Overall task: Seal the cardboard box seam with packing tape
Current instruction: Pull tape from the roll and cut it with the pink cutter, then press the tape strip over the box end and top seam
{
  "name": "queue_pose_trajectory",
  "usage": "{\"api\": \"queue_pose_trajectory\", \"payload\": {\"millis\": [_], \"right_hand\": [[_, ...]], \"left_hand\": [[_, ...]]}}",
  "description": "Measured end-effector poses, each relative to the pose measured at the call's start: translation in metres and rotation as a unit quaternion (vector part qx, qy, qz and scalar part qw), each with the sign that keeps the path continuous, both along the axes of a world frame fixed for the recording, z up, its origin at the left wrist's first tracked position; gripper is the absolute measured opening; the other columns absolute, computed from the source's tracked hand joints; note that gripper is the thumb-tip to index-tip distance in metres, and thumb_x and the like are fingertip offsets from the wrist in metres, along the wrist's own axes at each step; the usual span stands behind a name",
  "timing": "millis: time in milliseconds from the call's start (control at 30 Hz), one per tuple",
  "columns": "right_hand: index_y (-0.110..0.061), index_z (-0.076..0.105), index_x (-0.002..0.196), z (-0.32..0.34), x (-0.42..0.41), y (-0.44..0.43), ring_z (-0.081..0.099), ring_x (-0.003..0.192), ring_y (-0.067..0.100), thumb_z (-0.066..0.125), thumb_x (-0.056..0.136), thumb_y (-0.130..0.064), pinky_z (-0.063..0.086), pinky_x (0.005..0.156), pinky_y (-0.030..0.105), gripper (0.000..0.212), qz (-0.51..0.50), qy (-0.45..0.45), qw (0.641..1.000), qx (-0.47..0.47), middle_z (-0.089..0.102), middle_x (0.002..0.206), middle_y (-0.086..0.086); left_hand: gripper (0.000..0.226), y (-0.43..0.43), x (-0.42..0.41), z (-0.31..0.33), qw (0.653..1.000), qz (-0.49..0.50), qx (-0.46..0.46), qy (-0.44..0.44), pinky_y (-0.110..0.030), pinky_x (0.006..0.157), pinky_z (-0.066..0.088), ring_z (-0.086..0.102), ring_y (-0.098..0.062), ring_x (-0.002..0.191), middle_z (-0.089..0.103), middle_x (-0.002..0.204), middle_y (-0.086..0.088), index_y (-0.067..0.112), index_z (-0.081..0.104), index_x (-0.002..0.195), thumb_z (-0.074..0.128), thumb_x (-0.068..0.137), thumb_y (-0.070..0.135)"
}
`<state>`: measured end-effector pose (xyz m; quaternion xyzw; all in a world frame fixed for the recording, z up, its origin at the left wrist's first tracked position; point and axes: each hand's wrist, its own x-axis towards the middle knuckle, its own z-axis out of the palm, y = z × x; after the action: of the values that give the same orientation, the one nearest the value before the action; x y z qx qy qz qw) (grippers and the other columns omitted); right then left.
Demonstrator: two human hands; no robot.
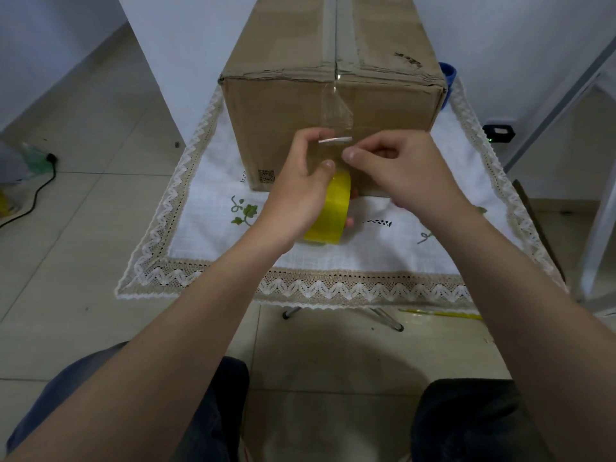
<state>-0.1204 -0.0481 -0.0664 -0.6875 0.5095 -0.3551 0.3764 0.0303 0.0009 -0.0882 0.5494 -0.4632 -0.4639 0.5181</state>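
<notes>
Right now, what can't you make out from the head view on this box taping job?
Head view only:
- tape roll: mostly covered by the left hand; its core is hidden.
- cardboard box: its far end is cut off by the frame's top edge.
- blue object: the box hides most of it; unidentifiable.
- printed code: too small to read.
- tape strip: clear film, edges hard to trace where the right hand pinches it.
</notes>
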Motion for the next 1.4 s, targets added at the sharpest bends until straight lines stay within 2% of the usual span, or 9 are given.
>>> {"api": "queue_pose_trajectory", "payload": {"millis": [133,233,500,633,800,1000,1133,1233,1400], "right_hand": [[-0.006,0.078,0.096,-0.003,0.017,0.002,0.050,0.038,0.001,0.078,0.092,-0.024,0.033,0.036,0.012,0.018,0.018,-0.039,0.998,0.052,0.061,0.058,-0.004],[-0.012,0.078,0.089,-0.004,0.020,-0.001,0.050,0.037,0.006,0.078,0.091,-0.029,0.031,0.036,0.014,0.017,0.015,-0.039,0.997,0.072,0.057,0.047,-0.010],[-0.023,0.071,0.105,-0.005,0.005,-0.004,0.055,0.043,0.010,0.072,0.091,-0.054,0.044,0.044,0.023,0.035,0.036,0.034,0.986,0.157,0.070,0.065,-0.008],[-0.020,0.062,0.128,-0.007,-0.002,0.000,0.054,0.047,0.015,0.081,0.088,-0.035,0.046,0.046,0.026,0.047,0.077,-0.061,0.961,0.260,0.067,0.087,0.003],[-0.022,0.060,0.132,-0.012,-0.001,0.006,0.034,0.040,0.009,0.082,0.087,-0.014,0.037,0.041,0.022,0.050,0.031,-0.144,0.949,0.278,0.066,0.084,0.006],[-0.021,0.067,0.111,-0.007,-0.011,0.010,0.030,0.035,0.007,0.079,0.088,-0.005,0.032,0.037,0.018,0.030,-0.005,-0.206,0.938,0.277,0.065,0.082,0.006],[-0.020,0.066,0.101,0.012,-0.035,0.008,0.031,0.035,0.008,0.077,0.088,-0.005,0.032,0.038,0.019,0.022,0.011,-0.120,0.963,0.239,0.053,0.072,0.006],[-0.024,0.066,0.101,0.028,-0.054,0.008,0.037,0.042,0.013,0.082,0.083,-0.009,0.035,0.043,0.024,0.028,0.014,0.014,0.983,0.185,0.049,0.067,0.003],[-0.031,0.062,0.101,0.035,-0.080,0.002,0.058,0.076,0.024,0.085,0.079,-0.022,0.046,0.055,0.031,0.033,-0.023,0.209,0.974,0.086,0.066,0.101,0.008]], "left_hand": [[0.031,0.002,0.000,-0.001,0.999,-0.017,0.004,0.034,-0.048,0.056,0.064,0.079,-0.033,0.089,0.056,0.138,-0.008,0.029,0.048,0.133,0.050,0.108,0.010],[0.035,0.004,0.000,0.001,0.997,-0.029,0.017,0.074,-0.048,0.057,0.063,0.080,-0.031,0.083,0.058,0.135,-0.013,0.029,0.046,0.136,0.048,0.109,0.007],[0.036,0.003,0.002,0.000,0.999,-0.015,-0.008,0.036,-0.044,0.055,0.065,0.070,-0.042,0.113,0.050,0.148,-0.011,0.045,0.052,0.118,0.052,0.107,0.011],[0.033,0.000,-0.002,0.000,1.000,0.015,-0.007,-0.001,-0.031,0.053,0.062,0.067,-0.040,0.117,0.049,0.148,-0.008,0.036,0.050,0.128,0.047,0.109,0.010],[0.027,0.003,-0.003,0.002,0.997,0.033,-0.022,-0.064,-0.058,0.108,0.049,0.058,-0.034,0.131,0.052,0.140,0.010,0.042,0.050,0.126,0.047,0.107,0.023],[0.022,0.011,-0.008,0.010,0.996,0.031,0.018,-0.084,-0.055,0.086,0.063,0.074,-0.026,0.097,0.070,0.109,-0.001,0.045,0.049,0.126,0.043,0.110,0.030],[0.019,0.011,-0.011,0.012,0.996,0.062,0.029,-0.050,-0.043,0.073,0.065,0.074,-0.019,0.083,0.072,0.093,-0.003,0.042,0.053,0.124,0.047,0.109,0.032],[0.010,0.006,-0.011,0.011,0.992,0.118,0.008,-0.035,-0.048,0.082,0.064,0.064,-0.014,0.078,0.062,0.089,0.008,0.041,0.060,0.107,0.055,0.106,0.033],[0.011,0.000,-0.017,0.014,0.989,0.149,0.005,-0.018,-0.037,0.070,0.052,0.054,-0.012,0.072,0.055,0.077,0.008,0.029,0.068,0.106,0.059,0.105,0.033]]}}
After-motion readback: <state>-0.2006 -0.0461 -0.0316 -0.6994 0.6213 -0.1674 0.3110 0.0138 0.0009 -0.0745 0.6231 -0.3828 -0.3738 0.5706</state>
